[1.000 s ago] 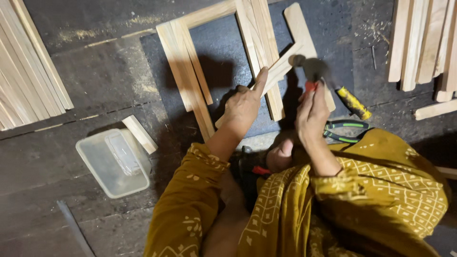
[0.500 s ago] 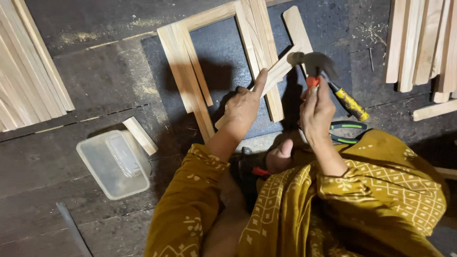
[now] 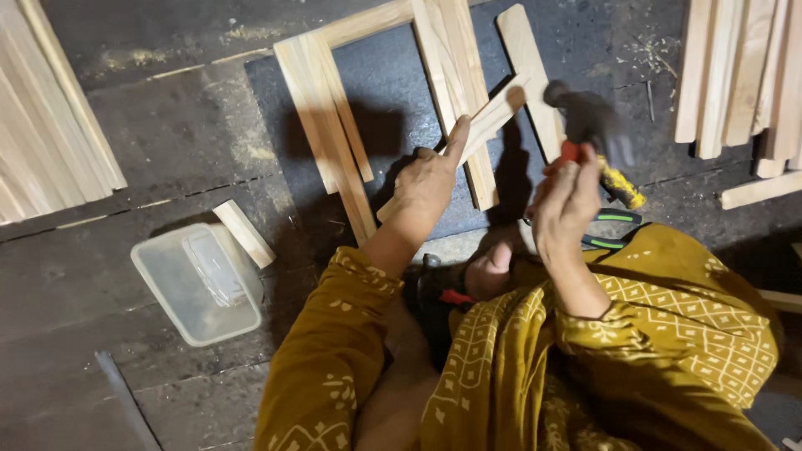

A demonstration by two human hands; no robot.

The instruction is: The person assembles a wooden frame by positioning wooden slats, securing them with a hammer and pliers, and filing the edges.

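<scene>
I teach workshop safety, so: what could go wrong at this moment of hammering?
The left hand pins the thin wooden strip with a finger right beside where the hammer is aimed, so a missed blow could hit it. The strip also lies tilted across the frame and might skid when struck.

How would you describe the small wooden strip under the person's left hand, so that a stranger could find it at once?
Start at the pale wooden frame lying on the dark floor. Near its right upright, the left hand presses on a short thin strip lying diagonally, below the raised hammer in the right hand. Unlike its neighbours, which run up and down, it slants across them.
</scene>
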